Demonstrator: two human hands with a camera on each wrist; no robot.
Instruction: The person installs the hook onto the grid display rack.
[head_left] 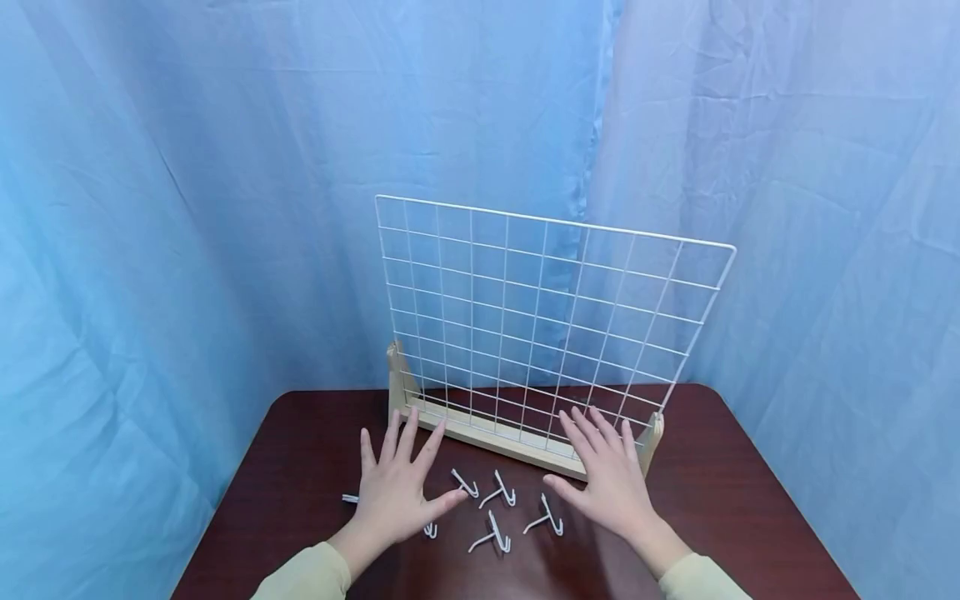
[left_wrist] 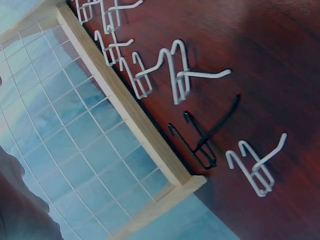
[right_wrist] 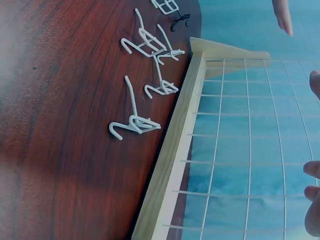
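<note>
My left hand (head_left: 397, 492) hovers over the left of the table, fingers spread, above some of the hooks. Likewise, my right hand (head_left: 611, 487) is held with spread fingers near the right end of the wooden base (head_left: 495, 437). Neither holds anything. Standing upright in the base is a white wire grid panel (head_left: 555, 222). Several white metal hooks (head_left: 493, 530) lie scattered between and under the hands, some partly hidden by the left one. A black hook (left_wrist: 202, 142) lies among white ones in the left wrist view, near the base's end.
The dark red wooden table (head_left: 712, 517) has rounded far corners. Behind and at both sides hang blue curtains (head_left: 300, 167). A wooden upright (head_left: 652, 442) at the base's right end stands close to my right hand.
</note>
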